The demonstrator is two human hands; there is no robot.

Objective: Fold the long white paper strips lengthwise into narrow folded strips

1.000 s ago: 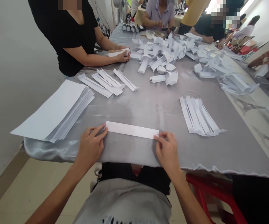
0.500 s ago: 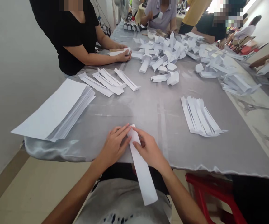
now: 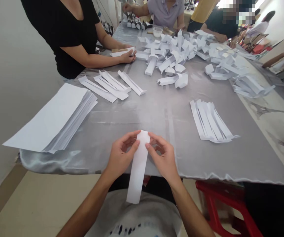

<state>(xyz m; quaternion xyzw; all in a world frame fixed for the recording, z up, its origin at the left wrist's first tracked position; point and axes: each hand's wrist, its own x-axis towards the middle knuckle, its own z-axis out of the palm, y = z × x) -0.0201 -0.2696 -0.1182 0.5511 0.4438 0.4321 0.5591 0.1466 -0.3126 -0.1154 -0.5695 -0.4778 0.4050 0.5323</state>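
Observation:
A long white paper strip (image 3: 138, 168) runs lengthwise toward my body, its far end raised between my hands and its near end hanging past the table edge. My left hand (image 3: 121, 154) pinches the strip's left side near the far end. My right hand (image 3: 161, 158) holds the opposite side, with fingers curled against the paper. The fingertips of both hands rest close to the strip's top corners. The part under my fingers is partly hidden.
A stack of white paper sheets (image 3: 50, 120) lies left on the grey satin tablecloth (image 3: 142, 113). Folded strips (image 3: 209, 120) lie right, more (image 3: 109, 85) lie ahead, and a heap of folded paper pieces (image 3: 171, 56) lies beyond. A co-worker's hands (image 3: 128, 56) fold paper. A red stool (image 3: 221, 200) stands right.
The strip has turned from lying crosswise on the table to running lengthwise toward me. Its far end is now lifted, and both hands have closed in around it.

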